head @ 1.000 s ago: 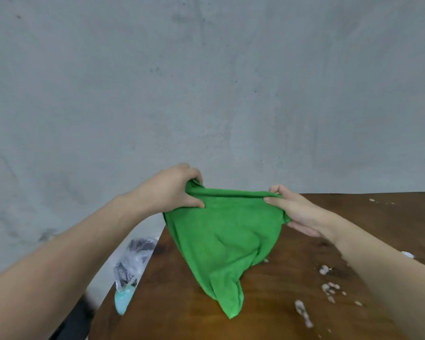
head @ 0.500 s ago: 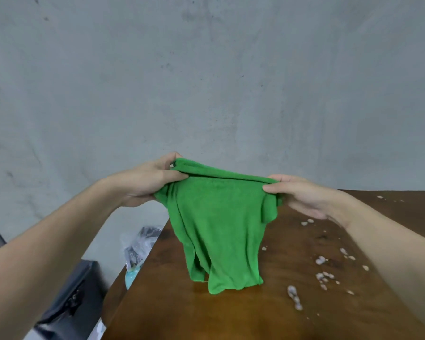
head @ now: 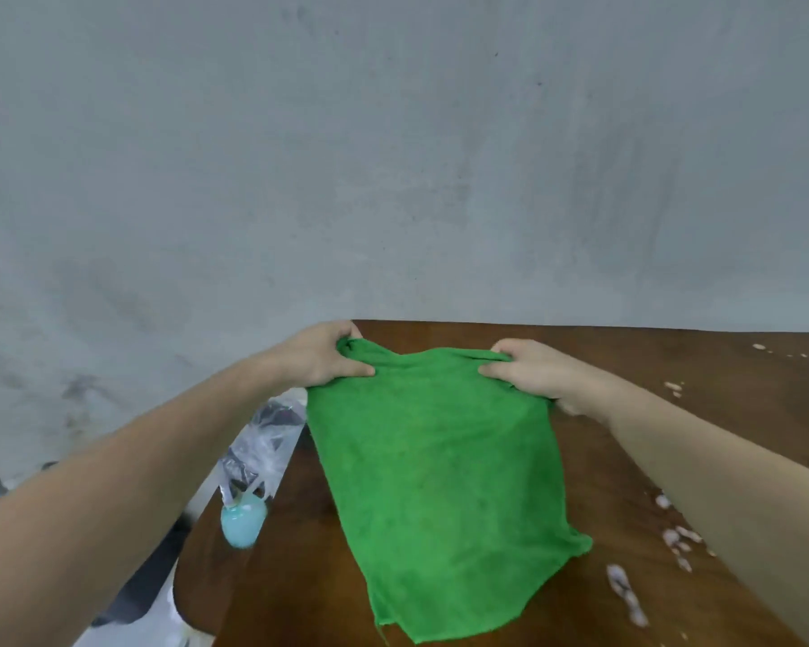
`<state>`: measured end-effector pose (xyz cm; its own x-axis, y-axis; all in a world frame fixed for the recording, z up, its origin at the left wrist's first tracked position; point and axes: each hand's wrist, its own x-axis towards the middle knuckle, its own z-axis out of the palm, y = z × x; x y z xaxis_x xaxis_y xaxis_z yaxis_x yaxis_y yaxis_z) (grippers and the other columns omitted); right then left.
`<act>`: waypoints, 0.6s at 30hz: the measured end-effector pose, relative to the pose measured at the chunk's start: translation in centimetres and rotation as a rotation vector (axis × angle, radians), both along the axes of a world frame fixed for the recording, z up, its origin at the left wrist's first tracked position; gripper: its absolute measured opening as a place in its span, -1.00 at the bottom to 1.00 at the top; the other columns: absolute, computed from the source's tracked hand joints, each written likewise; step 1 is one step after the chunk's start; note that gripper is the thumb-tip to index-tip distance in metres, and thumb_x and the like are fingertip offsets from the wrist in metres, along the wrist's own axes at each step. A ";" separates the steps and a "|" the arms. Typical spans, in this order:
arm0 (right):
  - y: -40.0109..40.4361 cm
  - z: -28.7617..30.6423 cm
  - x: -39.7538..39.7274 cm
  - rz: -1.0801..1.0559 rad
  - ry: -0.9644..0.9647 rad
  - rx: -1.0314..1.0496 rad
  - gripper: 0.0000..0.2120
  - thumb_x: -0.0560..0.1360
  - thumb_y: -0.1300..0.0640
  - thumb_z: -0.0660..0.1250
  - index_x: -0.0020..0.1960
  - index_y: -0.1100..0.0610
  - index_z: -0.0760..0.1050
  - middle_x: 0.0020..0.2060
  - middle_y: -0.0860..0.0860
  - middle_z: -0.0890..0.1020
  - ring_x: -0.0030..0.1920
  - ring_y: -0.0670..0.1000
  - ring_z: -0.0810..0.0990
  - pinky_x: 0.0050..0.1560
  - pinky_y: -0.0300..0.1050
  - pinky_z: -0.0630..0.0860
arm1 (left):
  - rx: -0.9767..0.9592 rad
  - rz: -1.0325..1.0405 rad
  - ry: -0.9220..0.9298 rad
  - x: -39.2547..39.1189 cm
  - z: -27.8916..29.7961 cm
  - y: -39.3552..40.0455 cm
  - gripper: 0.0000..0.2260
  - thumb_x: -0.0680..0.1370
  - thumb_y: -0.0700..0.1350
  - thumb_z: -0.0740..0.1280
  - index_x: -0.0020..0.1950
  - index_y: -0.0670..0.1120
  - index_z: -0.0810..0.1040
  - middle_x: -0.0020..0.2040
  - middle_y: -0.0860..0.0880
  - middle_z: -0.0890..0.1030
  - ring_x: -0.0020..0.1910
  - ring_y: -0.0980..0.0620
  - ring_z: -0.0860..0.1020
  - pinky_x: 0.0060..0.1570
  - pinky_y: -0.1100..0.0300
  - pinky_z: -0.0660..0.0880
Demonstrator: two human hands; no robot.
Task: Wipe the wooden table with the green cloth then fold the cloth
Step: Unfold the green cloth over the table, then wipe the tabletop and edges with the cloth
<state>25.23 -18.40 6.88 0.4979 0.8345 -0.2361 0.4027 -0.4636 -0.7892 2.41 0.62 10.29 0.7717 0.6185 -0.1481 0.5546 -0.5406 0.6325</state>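
1. Green cloth (head: 440,473): spread on the wooden table (head: 673,366), long axis running from both hands back toward the person, near edge well below the wrists.
2. Left hand (head: 321,359): fingers curled, pinching the far left corner of the cloth.
3. Right hand (head: 528,368): fingers curled, pinching the far right corner; both hands equally near, cloth taut between them.
4. Probably the fold step: far edge to be carried toward the near edge, along the long axis.
5. White crumbs (head: 673,539): scattered to the right of the right forearm, apart from the cloth, so wiping seems unfinished.
6. Plastic bag (head: 262,441) and pale blue object (head: 244,520): below the left forearm, past the table edge, not in the way.
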 end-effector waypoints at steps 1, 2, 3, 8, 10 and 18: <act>1.0 -1.3 0.5 -0.004 -0.124 -0.055 -0.84 0.60 0.00 0.35 0.08 0.08 0.59 0.02 0.02 0.67 -0.01 0.04 0.65 -0.04 -0.10 0.55 | 0.041 -0.024 0.011 0.8 -2.0 1.2 -0.78 0.50 -0.05 0.49 0.05 -0.06 0.53 -0.05 -0.02 0.64 -0.06 -0.04 0.63 -0.04 0.10 0.58; 2.0 -2.7 1.1 -0.019 -0.213 -0.099 -0.83 0.60 -0.01 0.34 0.09 0.07 0.58 0.04 0.00 0.65 -0.05 -0.01 0.62 -0.10 -0.13 0.51 | 0.067 -0.040 0.011 1.5 -4.1 2.4 -0.83 0.52 -0.08 0.46 0.04 -0.05 0.53 -0.06 0.00 0.63 -0.06 -0.03 0.62 -0.04 0.10 0.57; 2.9 -4.1 1.8 -0.047 -0.273 -0.142 -0.82 0.60 -0.01 0.34 0.12 0.05 0.56 0.05 0.00 0.65 -0.11 -0.04 0.59 -0.16 -0.14 0.49 | 0.072 -0.040 -0.007 2.2 -6.1 3.3 -0.87 0.54 -0.11 0.43 0.03 -0.05 0.53 -0.07 0.00 0.63 -0.06 -0.03 0.62 -0.05 0.11 0.55; 4.5 -8.8 2.1 -0.182 -0.630 -0.104 -0.52 0.51 0.02 0.39 0.40 -0.05 0.39 0.36 0.03 0.46 0.33 0.11 0.43 0.32 0.14 0.41 | 0.029 0.108 -0.206 4.2 -13.3 6.4 -0.85 0.53 -0.19 0.42 -0.02 0.03 0.50 -0.03 0.01 0.58 -0.05 0.02 0.55 -0.07 0.18 0.41; 4.3 -9.5 -0.3 -0.012 -0.719 0.143 -0.53 0.52 0.02 0.37 0.42 -0.06 0.43 0.42 -0.01 0.44 0.43 0.06 0.36 0.43 0.21 0.32 | 0.027 0.152 -0.274 4.6 -14.7 7.5 -0.82 0.50 -0.22 0.44 -0.03 0.02 0.51 0.01 -0.04 0.58 -0.02 -0.01 0.54 -0.01 0.16 0.42; 5.6 -12.2 -7.4 0.574 -0.747 -0.160 -0.48 0.59 -0.43 -0.13 0.54 -0.46 -0.03 0.61 -0.29 -0.11 0.61 -0.07 -0.28 0.54 0.23 -0.39 | 0.204 0.269 -0.334 3.9 -17.0 8.6 -0.84 0.54 -0.18 0.35 0.11 -0.04 0.56 0.13 -0.04 0.55 0.19 -0.08 0.48 0.24 0.00 0.39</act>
